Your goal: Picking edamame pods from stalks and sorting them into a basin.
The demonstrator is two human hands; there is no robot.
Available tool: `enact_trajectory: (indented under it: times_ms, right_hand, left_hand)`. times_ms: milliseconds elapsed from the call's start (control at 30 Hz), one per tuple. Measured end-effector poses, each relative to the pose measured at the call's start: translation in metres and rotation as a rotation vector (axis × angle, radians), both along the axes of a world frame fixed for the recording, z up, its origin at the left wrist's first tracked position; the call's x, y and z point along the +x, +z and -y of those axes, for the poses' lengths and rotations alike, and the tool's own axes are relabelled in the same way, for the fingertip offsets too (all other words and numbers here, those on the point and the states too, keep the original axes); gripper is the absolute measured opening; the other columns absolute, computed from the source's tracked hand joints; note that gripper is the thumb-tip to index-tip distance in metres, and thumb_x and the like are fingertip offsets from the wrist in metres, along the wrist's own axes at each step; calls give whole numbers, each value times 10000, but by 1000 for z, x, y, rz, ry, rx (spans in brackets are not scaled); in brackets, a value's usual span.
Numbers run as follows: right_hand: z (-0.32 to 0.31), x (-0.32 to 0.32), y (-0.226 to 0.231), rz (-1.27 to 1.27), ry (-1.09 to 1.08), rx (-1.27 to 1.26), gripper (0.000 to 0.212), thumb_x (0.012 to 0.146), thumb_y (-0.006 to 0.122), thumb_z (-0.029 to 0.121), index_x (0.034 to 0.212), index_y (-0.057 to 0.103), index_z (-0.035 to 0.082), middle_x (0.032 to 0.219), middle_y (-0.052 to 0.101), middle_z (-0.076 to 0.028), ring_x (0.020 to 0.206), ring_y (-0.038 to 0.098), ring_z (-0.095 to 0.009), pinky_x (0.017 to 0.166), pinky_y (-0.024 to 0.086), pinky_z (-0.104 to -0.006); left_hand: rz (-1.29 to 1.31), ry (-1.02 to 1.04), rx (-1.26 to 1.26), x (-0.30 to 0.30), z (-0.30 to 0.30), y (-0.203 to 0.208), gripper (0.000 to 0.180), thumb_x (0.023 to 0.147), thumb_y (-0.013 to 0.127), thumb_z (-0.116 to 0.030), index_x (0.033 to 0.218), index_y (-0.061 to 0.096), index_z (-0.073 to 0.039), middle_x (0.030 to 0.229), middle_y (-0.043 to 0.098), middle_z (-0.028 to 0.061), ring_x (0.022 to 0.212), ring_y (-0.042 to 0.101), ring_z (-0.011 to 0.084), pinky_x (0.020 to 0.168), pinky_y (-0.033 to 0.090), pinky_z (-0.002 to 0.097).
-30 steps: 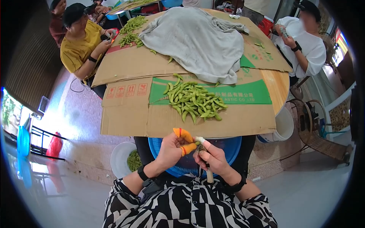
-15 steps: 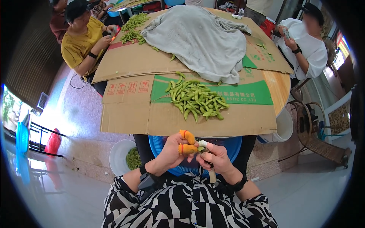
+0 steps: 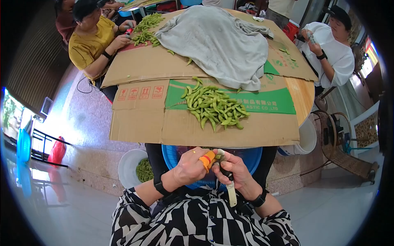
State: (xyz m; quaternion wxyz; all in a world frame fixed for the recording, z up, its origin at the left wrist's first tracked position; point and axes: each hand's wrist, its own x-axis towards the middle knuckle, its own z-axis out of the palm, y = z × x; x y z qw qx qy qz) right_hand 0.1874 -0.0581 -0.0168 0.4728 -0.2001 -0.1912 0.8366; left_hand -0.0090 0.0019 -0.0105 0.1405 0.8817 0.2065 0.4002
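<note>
My left hand [image 3: 189, 166], with orange covers on its fingers, is closed and pressed against the fingertips of my right hand [image 3: 240, 172]. A bit of a green bean pod [image 3: 217, 157] shows between them, mostly hidden by the fingers. My right hand, its index fingertip wrapped in white, is closed round a slim black-and-cream tool [image 3: 232, 194] that hangs down from the palm; its working end is hidden. Both hands are above a blue basin [image 3: 167, 158] at my lap. Just beyond lies a heap of green bean pods [image 3: 213, 104] on the cardboard [image 3: 137, 123].
A grey cloth [image 3: 215, 45] covers a mound mid-table. More pods [image 3: 145, 28] lie at the far left. A white tub [image 3: 124, 164] of pods stands on the floor left, a white bucket [image 3: 308, 137] right. One person [image 3: 92, 45] sits left, another [image 3: 334, 49] right.
My left hand has turned knuckles-up and its orange-covered fingers have closed in on my right fingertips. The tool in my right hand now shows more of its length.
</note>
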Motion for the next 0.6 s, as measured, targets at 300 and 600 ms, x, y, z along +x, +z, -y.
enact_trajectory:
  times_ms: [300,600]
  right_hand:
    - [-5,-9,11,-50,-62,18,408,965,526,105,1366,465,56,898,624,-151,484,530,-146,394,380,-202]
    - [-4,-7,17,468,-200,141,355,926,547,44,1280,548,38,833,641,-94,527,572,-123,413,386,-207]
  left_hand:
    - [167,74,-99,7,-6,14,312,723,732,-59,1026,668,-21,812,655,104,643,630,271,579,495,331]
    - [335,23,-858,11,6,7,174,922,612,-68,1078,648,0,858,681,87,734,633,147,672,507,273]
